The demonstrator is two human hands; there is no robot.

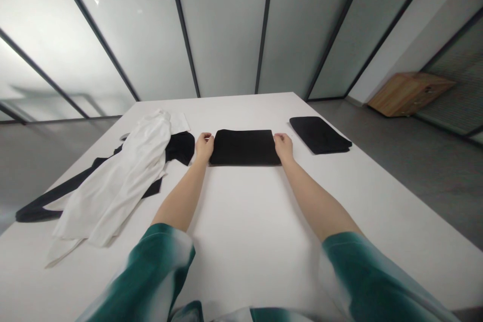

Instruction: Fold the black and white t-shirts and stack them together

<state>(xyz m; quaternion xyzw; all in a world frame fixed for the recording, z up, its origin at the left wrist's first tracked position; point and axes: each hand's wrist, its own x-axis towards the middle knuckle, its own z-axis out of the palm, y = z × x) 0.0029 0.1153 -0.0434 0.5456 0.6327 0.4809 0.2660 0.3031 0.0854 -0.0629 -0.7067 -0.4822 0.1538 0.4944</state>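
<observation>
A black garment folded into a flat rectangle [245, 148] lies in the middle of the white table [249, 211]. At its left edge is my left hand [205, 146], fingers closed on the cloth. My right hand [283, 147] grips the opposite edge the same way. The hands hold the folded garment by its two short sides, and it looks flat and level. Which parts of the fingers go under the cloth is hidden.
Another folded black garment [319, 135] rests near the table's right edge. On the left, loose white clothing [121, 176] is heaped over dark clothing [180, 147]. Frosted glass panels [226, 25] stand behind the table. A wooden cabinet [407, 93] is on the floor at right.
</observation>
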